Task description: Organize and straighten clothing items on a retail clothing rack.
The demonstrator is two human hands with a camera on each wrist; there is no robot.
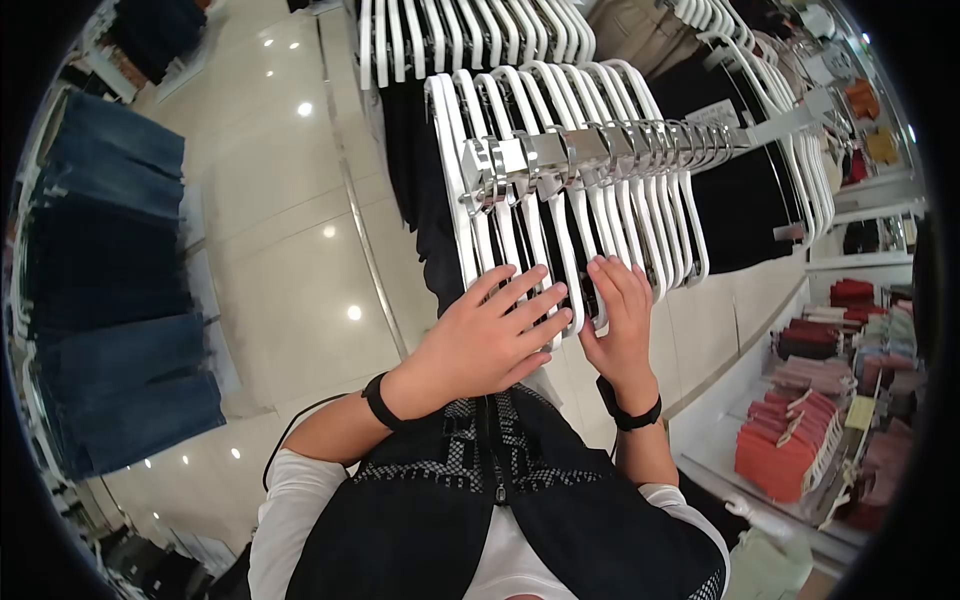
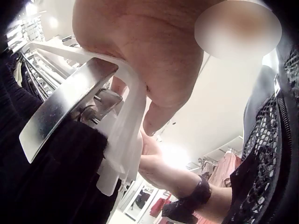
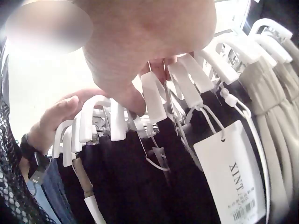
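White hangers [image 1: 573, 240] with dark garments hang in a dense row on a metal rail [image 1: 590, 150]. My left hand [image 1: 485, 335] lies across the near ends of the left hangers, fingers spread and fairly straight. My right hand [image 1: 622, 325] rests against hangers just to the right, fingers extended, thumb low. A metal clip [image 2: 65, 109] on a white hanger [image 2: 128, 121] holds black fabric below my left hand [image 2: 145, 46]. In the right wrist view, the thumb of my right hand [image 3: 149, 42] reaches down between hangers, near a white paper tag [image 3: 233, 172]; my left hand [image 3: 58, 114] is beyond.
Another row of white hangers [image 1: 470, 40] stands farther ahead. Blue jeans [image 1: 120, 300] hang on the left across a tiled floor [image 1: 290, 250]. Red clothes [image 1: 780, 445] hang at the lower right. Beige trousers [image 3: 268, 102] hang beside the black garments.
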